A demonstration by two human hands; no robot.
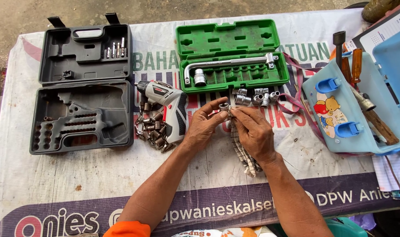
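Socket (pixel 224 106) pinched by left hand (pixel 203 124); right hand (pixel 252 131) grips checked cloth (pixel 241 151) (green case (pixel 230 55) behind).

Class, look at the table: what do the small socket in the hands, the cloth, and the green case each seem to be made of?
Socket: bright silvery metal, probably chromed steel, judging by its shiny glints.
Cloth: woven fabric, checked and limp, hanging under the right hand.
Green case: moulded plastic by its look, with an even matt colour and shaped recesses.
The left hand pinches the socket.
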